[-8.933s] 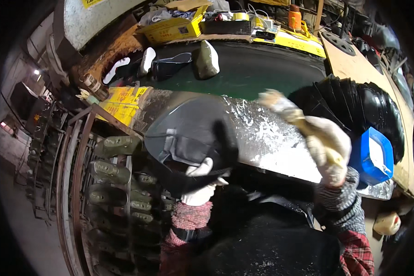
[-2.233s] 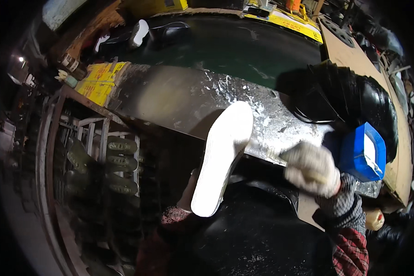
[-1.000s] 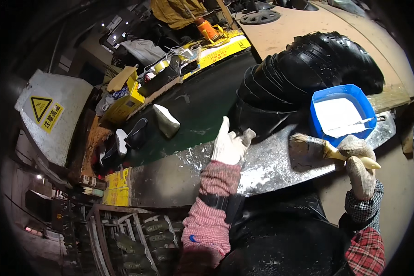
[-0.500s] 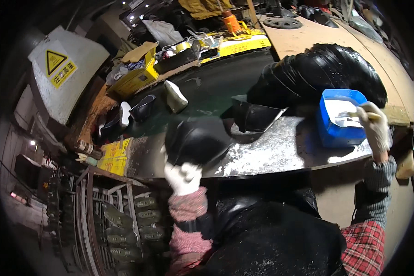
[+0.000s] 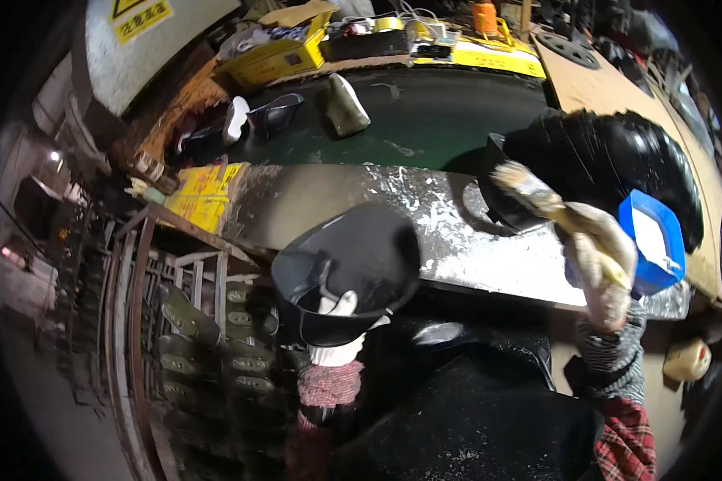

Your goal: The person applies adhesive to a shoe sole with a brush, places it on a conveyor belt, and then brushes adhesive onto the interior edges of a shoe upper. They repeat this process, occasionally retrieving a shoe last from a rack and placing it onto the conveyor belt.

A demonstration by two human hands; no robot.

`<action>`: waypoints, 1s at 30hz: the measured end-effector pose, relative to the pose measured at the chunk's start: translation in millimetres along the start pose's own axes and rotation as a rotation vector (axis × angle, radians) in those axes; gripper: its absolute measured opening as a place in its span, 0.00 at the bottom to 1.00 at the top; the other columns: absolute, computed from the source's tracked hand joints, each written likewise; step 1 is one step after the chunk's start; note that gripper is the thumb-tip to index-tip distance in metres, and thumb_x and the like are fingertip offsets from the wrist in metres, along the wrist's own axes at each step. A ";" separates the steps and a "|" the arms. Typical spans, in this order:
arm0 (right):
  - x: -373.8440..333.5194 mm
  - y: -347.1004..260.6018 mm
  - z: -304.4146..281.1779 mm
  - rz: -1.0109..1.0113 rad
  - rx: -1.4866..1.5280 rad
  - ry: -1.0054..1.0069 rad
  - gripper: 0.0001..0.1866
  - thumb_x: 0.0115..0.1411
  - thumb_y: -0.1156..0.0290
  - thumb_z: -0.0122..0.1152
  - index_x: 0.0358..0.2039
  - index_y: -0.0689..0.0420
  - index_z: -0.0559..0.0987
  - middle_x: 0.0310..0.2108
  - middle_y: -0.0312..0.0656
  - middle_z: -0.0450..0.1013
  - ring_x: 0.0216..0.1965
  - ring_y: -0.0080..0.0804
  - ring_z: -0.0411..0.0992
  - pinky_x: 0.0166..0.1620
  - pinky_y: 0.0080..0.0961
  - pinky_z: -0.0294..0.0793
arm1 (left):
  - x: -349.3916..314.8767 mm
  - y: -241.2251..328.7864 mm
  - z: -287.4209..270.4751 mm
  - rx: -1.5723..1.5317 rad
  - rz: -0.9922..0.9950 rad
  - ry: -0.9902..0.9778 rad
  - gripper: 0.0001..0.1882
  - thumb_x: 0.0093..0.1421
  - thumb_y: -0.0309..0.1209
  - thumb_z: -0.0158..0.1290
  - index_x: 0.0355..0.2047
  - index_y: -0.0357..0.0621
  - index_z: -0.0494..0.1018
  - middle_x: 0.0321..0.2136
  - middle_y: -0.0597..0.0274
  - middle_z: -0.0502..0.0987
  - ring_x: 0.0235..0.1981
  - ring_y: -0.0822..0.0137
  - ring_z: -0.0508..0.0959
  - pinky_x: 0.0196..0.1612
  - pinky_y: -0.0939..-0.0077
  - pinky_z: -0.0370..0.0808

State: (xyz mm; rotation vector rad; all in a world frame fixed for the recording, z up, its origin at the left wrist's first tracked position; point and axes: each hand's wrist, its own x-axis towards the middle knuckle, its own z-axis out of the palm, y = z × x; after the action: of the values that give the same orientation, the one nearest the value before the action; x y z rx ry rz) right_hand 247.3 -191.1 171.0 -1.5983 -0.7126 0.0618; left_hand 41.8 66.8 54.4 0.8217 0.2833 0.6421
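My left hand, in a white glove, grips a black shoe upper by its near edge. The upper's hollow faces up, with my thumb inside; the other fingers are mostly hidden beneath. My right hand, also gloved, is closed around a paintbrush with pale, whitish bristles pointing to the far left. The brush is slightly blurred. Right of that hand stands a blue tub of white liquid. Another black upper lies beyond the brush, beside a big stack of black uppers.
The metal bench top is smeared white. On the dark green belt behind it stand a white-soled shoe piece and dark pieces. A rack holding several olive shoe-shaped pieces is at left. Yellow boxes line the back.
The upper in my left hand has come nearer and turned hollow side up. My right hand has moved left from the tub, bringing the brush out. The view has shifted too.
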 end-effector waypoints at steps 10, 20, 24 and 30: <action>33.5 45.0 82.1 0.051 0.191 -0.329 0.15 0.65 0.75 0.55 0.49 0.71 0.73 0.42 0.46 0.77 0.40 0.22 0.74 0.43 0.15 0.74 | 8.2 6.3 -14.5 0.039 -0.051 0.191 0.24 0.62 0.18 0.46 0.60 0.40 0.66 0.49 0.58 0.74 0.44 0.68 0.73 0.46 0.70 0.72; 57.0 -37.7 142.1 -0.208 -0.065 -0.616 0.19 0.63 0.65 0.57 0.51 0.62 0.73 0.26 0.44 0.76 0.25 0.30 0.75 0.29 0.23 0.74 | 29.0 -40.7 3.7 0.324 -0.070 -0.157 0.22 0.62 0.20 0.48 0.58 0.37 0.68 0.42 0.61 0.77 0.36 0.70 0.74 0.40 0.71 0.72; 12.3 -45.7 150.7 -0.797 -0.128 -0.661 0.21 0.59 0.61 0.61 0.50 0.59 0.74 0.20 0.40 0.72 0.18 0.35 0.72 0.23 0.28 0.73 | 45.3 -55.2 -12.6 0.780 0.193 -0.305 0.22 0.62 0.20 0.48 0.57 0.36 0.68 0.39 0.61 0.79 0.33 0.70 0.74 0.37 0.71 0.71; -10.3 -13.2 70.2 -0.089 0.324 -0.904 0.14 0.62 0.62 0.63 0.38 0.62 0.81 0.34 0.45 0.80 0.33 0.34 0.79 0.38 0.27 0.79 | 70.7 -24.3 -28.3 1.182 0.465 -0.002 0.06 0.62 0.29 0.55 0.35 0.39 0.76 0.23 0.63 0.78 0.18 0.71 0.70 0.22 0.71 0.67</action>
State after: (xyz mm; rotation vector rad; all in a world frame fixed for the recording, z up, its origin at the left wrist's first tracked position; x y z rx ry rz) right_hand 202.9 -134.3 166.8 -1.1776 -1.3801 0.8312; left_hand 93.6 115.7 18.1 2.0617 0.4829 0.9013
